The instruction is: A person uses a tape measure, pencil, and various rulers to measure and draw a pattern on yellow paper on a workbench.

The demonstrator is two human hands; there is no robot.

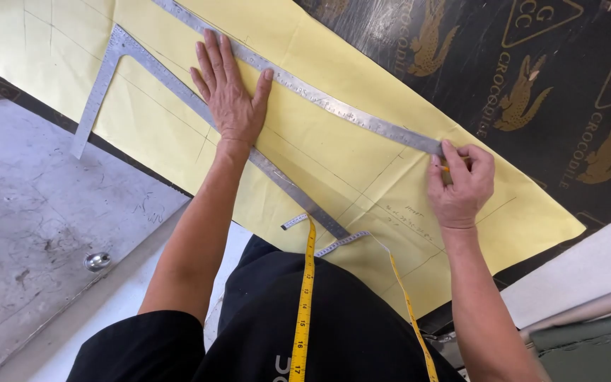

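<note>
Left hand [229, 92] is spread flat, fingers open, pressing down on the yellow paper [319, 163] with the thumb up against the long metal ruler [305, 88] and the palm over the metal square [178, 92]. Right hand [461, 185] is closed around a small pencil [447, 168], tip right at the near end of the ruler. A yellow tape measure [304, 297] hangs down the person's dark shirt, and the paper lies across a dark printed sheet [532, 78].

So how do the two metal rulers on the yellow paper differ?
The straight ruler is one long bar; the L-shaped square has a corner and a short leg hanging past the paper's edge. The left hand presses the straight ruler, with its wrist crossing the square. Both are grey metal, lying flat.
</note>
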